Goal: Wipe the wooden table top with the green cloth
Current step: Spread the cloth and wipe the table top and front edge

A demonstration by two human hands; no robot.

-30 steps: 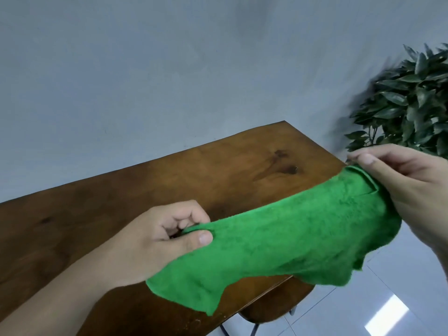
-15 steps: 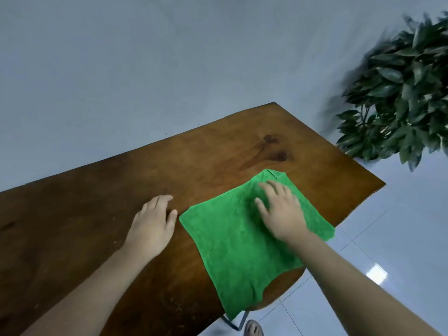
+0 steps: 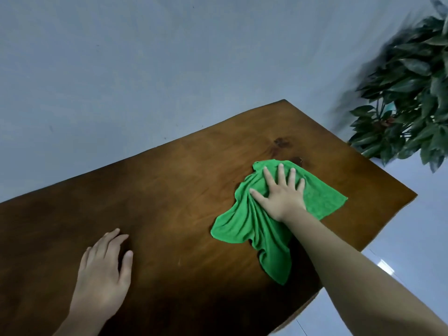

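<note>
The green cloth (image 3: 244, 221) lies bunched and wrinkled on the right part of the dark wooden table top (image 3: 169, 190). My right hand (image 3: 281, 192) presses flat on its far half, fingers spread, palm down, and my forearm covers some of the cloth. One corner of the cloth trails toward the near edge of the table. My left hand (image 3: 104, 270) rests flat on the bare wood at the near left, apart from the cloth and holding nothing.
A leafy potted plant (image 3: 412, 105) stands past the table's right end. A plain grey wall runs behind the table. Pale tiled floor (image 3: 412, 238) shows beyond the right and near edges.
The cloth went from stretched between both hands in the air to lying on the table. My right hand has since pushed it farther away, bunching it; my left hand let go and drew nearer.
</note>
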